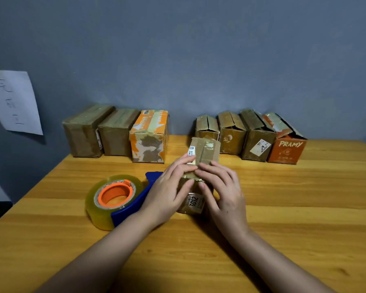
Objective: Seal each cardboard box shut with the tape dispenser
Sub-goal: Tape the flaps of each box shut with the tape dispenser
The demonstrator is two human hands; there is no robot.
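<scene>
Across the frame, a flat grey-blue wall (199,49) behind a wooden table (304,208) of yellow, streaked grain. On the wall at far left, a white paper sheet (14,102) with faint handwriting, hanging askew. Along the table's far edge, two rows of worn cardboard boxes, well apart from each other: on the left, three closed under glossy tape (116,132), the nearest of them orange and white (149,137); on the right, four with top flaps standing slightly ajar (249,136), ending in an orange box marked "PRAMY" (286,145). At centre, in front of the right-hand row, a small brown cardboard box (203,153), scuffed, labelled "3012" on its near face. Just left of it, lying on its side, a blue tape dispenser (123,203) with an orange hub and a thick roll of clear yellowish tape, its front end hidden behind the left wrist. On the small box's near top edge, left hand (169,187) and right hand (222,187), fingers straight and pressing flat, thumbs on the near face, gripping nothing.
</scene>
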